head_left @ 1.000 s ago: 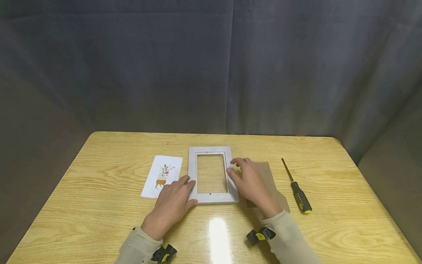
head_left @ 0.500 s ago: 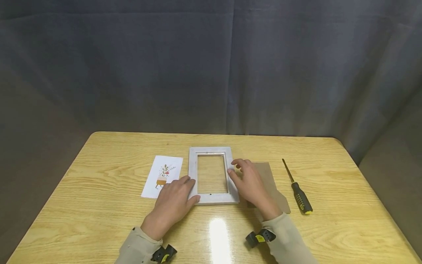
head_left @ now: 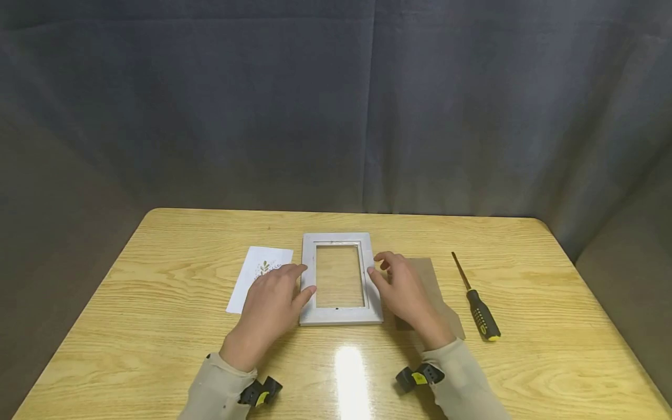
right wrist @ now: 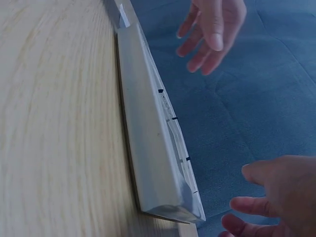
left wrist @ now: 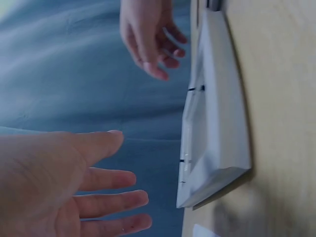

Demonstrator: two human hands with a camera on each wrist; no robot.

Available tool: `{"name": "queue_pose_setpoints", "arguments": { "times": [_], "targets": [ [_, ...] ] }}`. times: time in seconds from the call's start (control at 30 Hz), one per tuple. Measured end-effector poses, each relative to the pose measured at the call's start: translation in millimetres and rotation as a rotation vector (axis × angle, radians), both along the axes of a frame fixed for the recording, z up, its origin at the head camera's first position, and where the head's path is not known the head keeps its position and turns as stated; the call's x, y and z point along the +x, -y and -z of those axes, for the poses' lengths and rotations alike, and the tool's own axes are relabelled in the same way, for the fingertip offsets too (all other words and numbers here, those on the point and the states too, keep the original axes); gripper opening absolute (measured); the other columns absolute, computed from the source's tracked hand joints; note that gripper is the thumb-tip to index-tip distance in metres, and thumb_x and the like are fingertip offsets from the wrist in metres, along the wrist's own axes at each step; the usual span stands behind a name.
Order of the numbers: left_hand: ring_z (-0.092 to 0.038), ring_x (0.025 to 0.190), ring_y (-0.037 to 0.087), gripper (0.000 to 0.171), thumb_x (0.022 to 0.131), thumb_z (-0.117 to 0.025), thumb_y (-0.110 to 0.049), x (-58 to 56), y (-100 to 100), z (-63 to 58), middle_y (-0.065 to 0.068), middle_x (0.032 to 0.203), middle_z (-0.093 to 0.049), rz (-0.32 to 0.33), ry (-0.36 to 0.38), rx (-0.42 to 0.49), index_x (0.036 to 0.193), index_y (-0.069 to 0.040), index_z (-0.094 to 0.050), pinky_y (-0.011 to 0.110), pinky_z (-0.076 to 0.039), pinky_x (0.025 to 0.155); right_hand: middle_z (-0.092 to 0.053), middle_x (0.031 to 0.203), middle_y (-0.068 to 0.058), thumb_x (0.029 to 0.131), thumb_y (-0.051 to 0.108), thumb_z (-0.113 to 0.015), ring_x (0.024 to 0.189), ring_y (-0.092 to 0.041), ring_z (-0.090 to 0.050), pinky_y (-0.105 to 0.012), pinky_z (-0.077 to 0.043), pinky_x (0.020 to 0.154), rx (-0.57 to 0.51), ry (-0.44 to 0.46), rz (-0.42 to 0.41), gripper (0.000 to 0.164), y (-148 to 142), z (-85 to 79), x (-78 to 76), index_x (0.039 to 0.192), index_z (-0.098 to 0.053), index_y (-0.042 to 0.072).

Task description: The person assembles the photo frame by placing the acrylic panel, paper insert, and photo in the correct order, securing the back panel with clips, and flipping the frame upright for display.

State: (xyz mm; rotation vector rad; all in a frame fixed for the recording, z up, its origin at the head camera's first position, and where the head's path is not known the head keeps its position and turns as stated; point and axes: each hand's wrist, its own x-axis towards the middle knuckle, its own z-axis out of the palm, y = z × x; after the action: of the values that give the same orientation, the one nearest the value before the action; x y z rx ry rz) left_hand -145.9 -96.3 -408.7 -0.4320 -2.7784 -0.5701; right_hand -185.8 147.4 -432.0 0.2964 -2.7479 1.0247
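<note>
A whitish picture frame (head_left: 341, 317) lies flat on the table, and wood shows through its opening. Small dark tabs stick up from the inner edge of the frame (right wrist: 133, 123) in the right wrist view. My left hand (head_left: 270, 303) hovers over its left side, fingers extended and thumb apart. Beside the right side, my right hand (head_left: 404, 294) hangs with loosely bent fingers. Both wrist views show the hands apart from the frame, holding nothing. Partly under my left hand in the head view is a white print (head_left: 242, 291) with a plant drawing.
A brown board (head_left: 427, 280) with a cut corner lies right of the frame, partly hidden by my right hand. Farther right is a screwdriver (head_left: 482, 315) with a black and yellow handle. A dark grey curtain (head_left: 336, 116) hangs behind the table (head_left: 131, 350).
My left hand has come up off the frame's lower left side and now covers more of the print. The right hand has barely moved. The frame lies where it was.
</note>
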Motion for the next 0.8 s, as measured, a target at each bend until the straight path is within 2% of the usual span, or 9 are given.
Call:
{"name": "queue_pose_setpoints", "arguments": {
  "times": [0.33,0.5,0.8],
  "targets": [
    [-0.059,0.11,0.032,0.043,0.087,-0.062,-0.037,-5.2,9.5,-6.2,0.014,0.12,-0.064,-0.031,-0.034,0.016,0.117,-0.006,-0.066,0.049,-0.046,0.09,-0.061,0.093,-0.011,0.089,0.029,-0.059,0.085,-0.026,-0.057,-0.04,-0.046,0.073,0.015,-0.01,-0.004,0.031,-0.4,1.5,0.2,0.109,-0.063,0.005],
    [-0.06,0.108,0.032,0.044,0.088,-0.061,-0.038,-7.4,13.4,-6.2,0.014,0.12,-0.064,-0.04,-0.04,0.008,0.117,-0.006,-0.066,0.047,-0.049,0.084,-0.061,0.092,-0.01,0.089,0.03,-0.059,0.083,-0.024,-0.057,-0.038,-0.047,0.072,0.012,-0.006,-0.002,0.031,2.2,-0.3,0.6,0.108,-0.064,0.005],
    [-0.059,0.106,0.035,0.046,0.086,-0.062,-0.039,-10.6,20.3,-2.7,0.016,0.118,-0.064,-0.14,0.001,0.023,0.118,-0.005,-0.066,0.051,-0.048,0.084,-0.061,0.094,-0.01,0.09,0.03,-0.058,0.082,-0.022,-0.057,-0.037,-0.048,0.072,0.012,0.026,-0.014,0.033,2.7,-0.6,0.1,0.109,-0.064,0.004]
  ]
}}
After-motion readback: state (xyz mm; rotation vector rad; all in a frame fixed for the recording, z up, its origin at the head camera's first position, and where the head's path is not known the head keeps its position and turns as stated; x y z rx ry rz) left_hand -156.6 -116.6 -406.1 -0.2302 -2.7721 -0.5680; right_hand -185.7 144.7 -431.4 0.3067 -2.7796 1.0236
